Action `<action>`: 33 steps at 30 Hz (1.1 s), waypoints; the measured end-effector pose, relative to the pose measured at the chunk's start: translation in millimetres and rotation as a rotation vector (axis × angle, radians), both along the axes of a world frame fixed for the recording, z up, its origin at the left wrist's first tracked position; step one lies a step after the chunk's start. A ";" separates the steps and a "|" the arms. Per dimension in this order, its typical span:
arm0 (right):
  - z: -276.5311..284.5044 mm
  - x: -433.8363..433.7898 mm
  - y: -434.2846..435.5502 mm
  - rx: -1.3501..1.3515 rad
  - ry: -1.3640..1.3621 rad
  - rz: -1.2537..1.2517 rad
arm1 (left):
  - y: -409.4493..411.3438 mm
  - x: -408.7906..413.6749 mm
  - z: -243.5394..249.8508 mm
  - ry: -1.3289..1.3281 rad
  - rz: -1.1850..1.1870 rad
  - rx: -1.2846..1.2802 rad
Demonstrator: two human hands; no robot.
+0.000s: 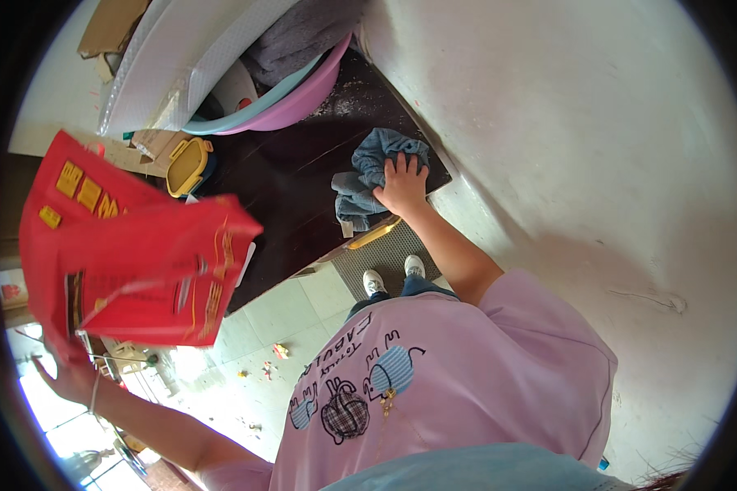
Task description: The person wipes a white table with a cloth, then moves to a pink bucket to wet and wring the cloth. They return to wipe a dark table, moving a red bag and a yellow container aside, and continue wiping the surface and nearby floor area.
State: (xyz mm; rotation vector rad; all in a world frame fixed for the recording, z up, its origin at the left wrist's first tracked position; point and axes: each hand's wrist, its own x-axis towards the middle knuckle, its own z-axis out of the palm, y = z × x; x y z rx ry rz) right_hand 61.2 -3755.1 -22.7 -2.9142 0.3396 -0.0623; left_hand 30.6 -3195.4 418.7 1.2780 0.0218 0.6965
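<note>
My left hand (70,374) is raised at the left, with a red plastic bag (141,264) by its lower edge. The bag is blurred, bears yellow and dark print, and hangs in the air beside the table; it partly hides my fingers. On the dark tabletop (270,196), close to its right corner, lies a crumpled blue-grey cloth (365,184). My right hand (403,184) presses down on this cloth with spread fingers.
Nested blue and pink basins (301,101) stand at the table's far end, with a grey towel (301,37) above. Beside them are bubble-wrapped packing (172,61) and a yellow-lidded container (188,166). A white wall (559,141) borders the right side. Scraps (280,351) lie on the tiled floor.
</note>
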 end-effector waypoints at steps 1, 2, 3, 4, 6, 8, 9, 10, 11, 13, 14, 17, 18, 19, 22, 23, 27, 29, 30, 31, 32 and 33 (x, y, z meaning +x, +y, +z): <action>0.8 -0.9 0.1 0.001 -0.006 0.002 | 0.7 22.2 -5.5 0.004 -0.153 -0.170; 1.9 -0.9 -0.2 0.001 -0.013 0.005 | -3.7 44.9 -15.1 0.015 -0.260 -0.276; 2.5 -2.2 -0.9 -0.001 -0.017 0.009 | -11.1 67.2 -26.7 0.031 -0.310 -0.336; 0.5 -2.6 1.2 -0.003 -0.039 0.010 | -13.9 90.7 -39.3 0.064 -0.189 -0.271; -0.7 -3.5 0.7 0.009 -0.062 0.007 | -73.4 127.3 -60.1 0.137 -0.020 -0.298; -3.0 -4.1 -2.7 0.021 -0.125 -0.015 | -157.9 136.7 -80.9 0.210 -0.005 -0.388; -1.3 -3.8 -2.7 0.054 -0.136 -0.009 | -169.5 136.7 -92.8 0.237 -0.018 -0.383; -0.1 -3.7 -5.4 0.074 -0.142 -0.016 | -173.3 142.4 -110.1 0.249 -0.037 -0.381; 1.4 -3.5 -7.9 0.095 -0.148 -0.022 | -175.1 148.4 -128.9 0.261 -0.055 -0.379; 3.8 0.4 -11.3 0.158 -0.246 -0.035 | -177.4 155.8 -155.1 0.281 -0.119 -0.371; -2.0 6.0 -11.0 0.203 -0.281 -0.035 | -173.2 152.6 -169.4 0.292 -0.159 -0.377; 3.2 33.6 -21.4 0.481 -0.382 -0.135 | -184.9 143.9 -176.6 0.317 -0.281 -0.365; 7.9 45.1 -28.6 0.577 -0.478 -0.138 | -187.0 140.7 -179.0 0.321 -0.320 -0.356; 15.5 56.0 -33.1 0.684 -0.566 -0.125 | -178.9 137.3 -181.9 0.309 -0.418 -0.418; 75.2 116.4 -38.0 0.838 -0.456 -0.099 | -149.3 115.7 -192.2 0.324 -0.584 -0.498; 78.7 144.0 -44.0 0.865 -0.409 -0.067 | -148.3 107.2 -199.3 0.367 -0.584 -0.461; 48.0 262.0 -67.6 0.868 -0.212 0.099 | -141.7 64.6 -237.4 0.487 -0.302 -0.427; 20.6 280.2 -47.8 0.515 -0.186 0.072 | -132.8 23.2 -274.4 0.587 -0.401 -0.552; 13.1 285.6 -38.9 0.337 -0.169 0.058 | -117.7 1.6 -302.6 0.773 -0.268 -0.848; 10.1 291.5 -35.0 0.317 -0.138 0.056 | -116.4 -17.4 -330.7 0.856 -0.295 -0.606; 5.0 294.3 -39.5 0.289 -0.098 0.043 | -135.7 -24.3 -342.0 0.971 -0.401 -0.491; -1.3 289.3 -40.2 0.265 -0.049 0.034 | -160.2 -34.8 -348.8 1.089 -0.499 -0.376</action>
